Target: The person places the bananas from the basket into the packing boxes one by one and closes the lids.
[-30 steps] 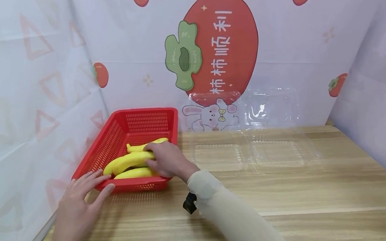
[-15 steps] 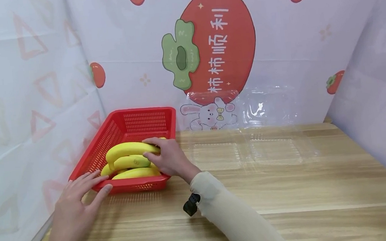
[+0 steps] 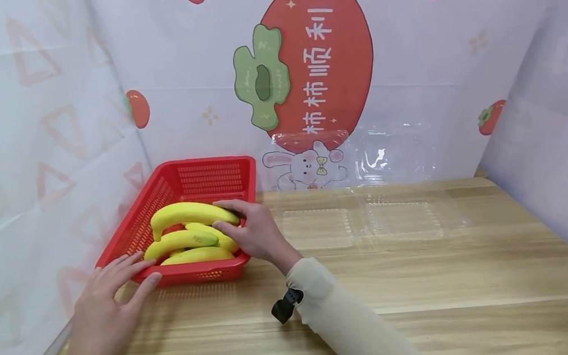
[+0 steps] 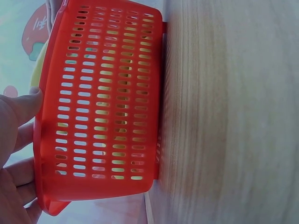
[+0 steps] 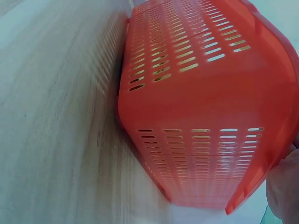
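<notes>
A red plastic basket (image 3: 211, 271) stands on the table with several yellow bananas inside. My right hand (image 3: 260, 233) pinches one end of a curved banana (image 3: 185, 211), which lies above the others near the middle of the basket. Below it are a banana with a greenish tip (image 3: 180, 241) and another banana (image 3: 199, 256) along the near wall. My left hand (image 3: 107, 305) holds the near left corner of the rim, thumb outside and fingers over the edge. In the left wrist view its fingertips are partly hidden behind the basket's rim (image 4: 39, 140).
Right of the basket, clear plastic clamshell boxes (image 3: 318, 225) stand with lids raised against the back curtain (image 3: 404, 48). A curtain (image 3: 22, 195) closes off the left side. The wooden table (image 3: 453, 309) extends to the right.
My right hand has lifted a banana off the pile and shifted it slightly up and left, uncovering the bananas beneath. My left hand keeps its place on the rim. The head view has shifted slightly.
</notes>
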Tool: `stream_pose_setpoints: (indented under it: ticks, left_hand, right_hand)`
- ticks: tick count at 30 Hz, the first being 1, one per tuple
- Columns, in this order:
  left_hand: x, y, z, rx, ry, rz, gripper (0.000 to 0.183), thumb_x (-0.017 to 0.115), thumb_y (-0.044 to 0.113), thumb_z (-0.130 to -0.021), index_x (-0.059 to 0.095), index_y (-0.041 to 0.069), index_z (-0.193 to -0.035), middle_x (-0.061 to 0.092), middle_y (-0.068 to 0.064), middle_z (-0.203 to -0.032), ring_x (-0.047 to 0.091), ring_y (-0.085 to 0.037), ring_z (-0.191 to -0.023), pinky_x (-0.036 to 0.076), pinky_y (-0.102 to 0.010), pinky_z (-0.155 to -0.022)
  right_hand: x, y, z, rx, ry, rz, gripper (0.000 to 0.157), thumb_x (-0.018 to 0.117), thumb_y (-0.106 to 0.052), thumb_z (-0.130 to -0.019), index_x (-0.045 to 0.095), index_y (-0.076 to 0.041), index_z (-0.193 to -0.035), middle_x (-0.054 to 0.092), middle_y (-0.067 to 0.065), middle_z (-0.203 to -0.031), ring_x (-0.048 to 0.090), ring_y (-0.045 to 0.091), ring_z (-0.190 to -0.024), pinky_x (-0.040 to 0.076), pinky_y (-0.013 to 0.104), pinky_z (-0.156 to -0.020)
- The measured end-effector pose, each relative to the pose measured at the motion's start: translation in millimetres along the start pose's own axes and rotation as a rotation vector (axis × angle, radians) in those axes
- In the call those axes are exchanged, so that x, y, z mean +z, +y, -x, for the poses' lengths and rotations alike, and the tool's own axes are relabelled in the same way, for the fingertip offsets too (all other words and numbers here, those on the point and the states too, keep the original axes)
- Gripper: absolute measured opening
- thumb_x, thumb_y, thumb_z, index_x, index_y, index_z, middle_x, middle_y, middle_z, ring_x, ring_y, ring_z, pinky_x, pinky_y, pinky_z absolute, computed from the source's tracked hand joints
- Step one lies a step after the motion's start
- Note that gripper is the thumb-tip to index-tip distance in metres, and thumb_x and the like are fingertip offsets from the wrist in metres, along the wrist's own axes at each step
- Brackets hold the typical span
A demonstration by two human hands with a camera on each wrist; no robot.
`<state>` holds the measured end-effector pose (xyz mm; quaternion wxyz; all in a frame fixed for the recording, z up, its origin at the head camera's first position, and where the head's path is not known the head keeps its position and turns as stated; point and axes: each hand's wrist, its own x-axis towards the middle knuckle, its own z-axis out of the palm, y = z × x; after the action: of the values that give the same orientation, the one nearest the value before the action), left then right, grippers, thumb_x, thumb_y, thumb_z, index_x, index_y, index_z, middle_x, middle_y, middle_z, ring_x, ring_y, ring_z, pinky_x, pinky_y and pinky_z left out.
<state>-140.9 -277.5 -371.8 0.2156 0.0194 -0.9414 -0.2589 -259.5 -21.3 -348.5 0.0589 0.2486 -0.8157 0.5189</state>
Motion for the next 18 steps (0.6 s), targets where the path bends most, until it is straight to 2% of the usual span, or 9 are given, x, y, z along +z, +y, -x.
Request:
stream_pose_setpoints:
  ticks: [7, 18]
  left_hand:
    - [-2.3, -0.3, -0.3, -0.005, 0.003, -0.002, 0.054, 0.078, 0.045, -0.095, 0.071, 0.015, -0.139, 0.061, -0.024, -0.150, 0.049, -0.048, -0.142, 0.044, -0.082, -0.102]
    - [-3.4, 0.4, -0.2, 0.012, 0.012, 0.003, 0.051, 0.079, 0.043, -0.095, 0.072, 0.014, -0.137, 0.062, -0.023, -0.149, 0.048, -0.047, -0.142, 0.042, -0.083, -0.104]
  right_hand:
    - [-1.1, -1.4, 4.6, -0.005, 0.031, -0.042, 0.043, 0.077, -0.027, -0.099, 0.069, -0.023, -0.141, 0.073, -0.002, -0.136, 0.065, 0.015, -0.115, 0.061, 0.021, -0.095]
    - [-1.7, 0.5, 6.8, -0.029, 0.027, 0.004, 0.042, 0.076, -0.030, -0.099, 0.069, -0.021, -0.141, 0.073, -0.002, -0.136, 0.066, 0.014, -0.114, 0.061, 0.021, -0.096]
